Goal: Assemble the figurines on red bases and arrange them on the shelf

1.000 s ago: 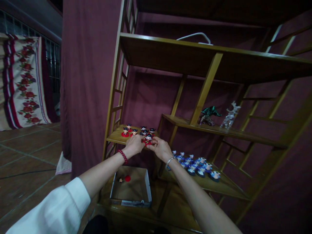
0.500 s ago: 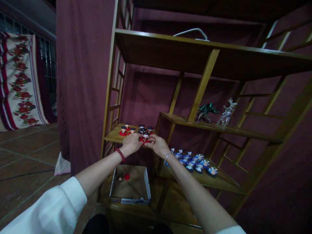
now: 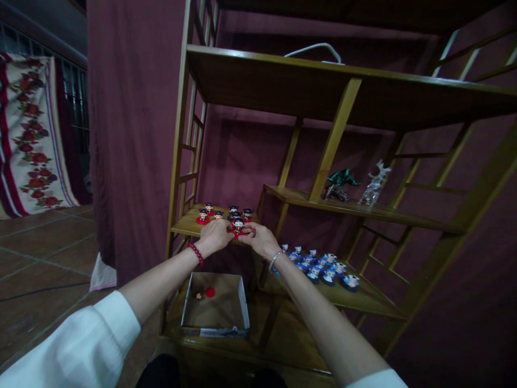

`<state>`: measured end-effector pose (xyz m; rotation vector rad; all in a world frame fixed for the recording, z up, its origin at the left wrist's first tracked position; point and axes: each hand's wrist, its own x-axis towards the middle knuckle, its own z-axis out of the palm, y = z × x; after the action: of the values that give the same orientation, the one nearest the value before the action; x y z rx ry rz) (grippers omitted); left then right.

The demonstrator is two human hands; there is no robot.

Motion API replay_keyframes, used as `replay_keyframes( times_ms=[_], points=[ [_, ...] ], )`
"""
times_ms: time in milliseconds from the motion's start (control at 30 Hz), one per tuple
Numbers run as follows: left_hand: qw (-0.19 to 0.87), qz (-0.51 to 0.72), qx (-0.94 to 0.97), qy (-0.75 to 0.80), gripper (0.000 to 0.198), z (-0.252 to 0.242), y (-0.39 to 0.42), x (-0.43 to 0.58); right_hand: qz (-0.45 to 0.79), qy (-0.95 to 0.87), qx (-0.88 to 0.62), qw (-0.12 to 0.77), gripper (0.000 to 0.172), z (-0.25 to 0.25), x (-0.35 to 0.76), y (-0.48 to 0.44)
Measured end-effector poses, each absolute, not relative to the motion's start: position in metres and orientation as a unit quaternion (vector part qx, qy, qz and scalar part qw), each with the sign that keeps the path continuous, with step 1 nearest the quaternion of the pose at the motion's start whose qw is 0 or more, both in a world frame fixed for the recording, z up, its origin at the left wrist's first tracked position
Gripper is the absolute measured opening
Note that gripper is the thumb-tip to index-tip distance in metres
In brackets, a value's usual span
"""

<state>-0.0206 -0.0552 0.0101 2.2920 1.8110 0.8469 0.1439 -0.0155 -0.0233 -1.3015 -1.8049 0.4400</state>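
- We see the black-haired figurine [image 3: 238, 225] on its red base at the front edge of the upper-left shelf [image 3: 186, 227]; we cannot tell whether the base rests on the wood or sits just above it. Let us take the figurine as the clock's centre, with twelve at the top of the view.
- Our left hand [image 3: 216, 235] comes in from eight o'clock and our right hand [image 3: 262, 240] from four. Each grip is nearly closed, fingers gathered around the figurine's lower sides, so that it sits between the two.
- We judge it light and stiff, probably hard plastic or resin, with a smooth surface that may slip a little.
- The hair buns look like the fragile parts; the wide base seems the safest place to take hold, from three and nine o'clock.
- Its face points towards us, at six o'clock. Its long axis stands roughly upright, head at twelve and base at six.
- Similar figurines [image 3: 247, 213] crowd just behind it, from eleven to one o'clock, so we have little finger room there; three more [image 3: 203, 215] stand near ten.
- Between six and seven o'clock, well below, lies a shallow cardboard box [image 3: 220, 318] with a red disc [image 3: 209, 292] in it.
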Motion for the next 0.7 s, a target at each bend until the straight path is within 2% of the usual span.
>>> replay_keyframes(
  times_ms=[467, 700],
  points=[
    [0.066, 0.283, 0.767, 0.572, 0.024, 0.0129, -0.0487, -0.0305, 0.18, -0.699, -0.533, 0.442, 0.025, -0.0171, 0.139, -0.0196],
    [0.067, 0.248, 0.775, 0.577, 0.023, 0.0164, -0.0491, -0.0277, 0.193, -0.705, -0.536, 0.423, 0.028, -0.0158, 0.1367, -0.0213]
  ],
)
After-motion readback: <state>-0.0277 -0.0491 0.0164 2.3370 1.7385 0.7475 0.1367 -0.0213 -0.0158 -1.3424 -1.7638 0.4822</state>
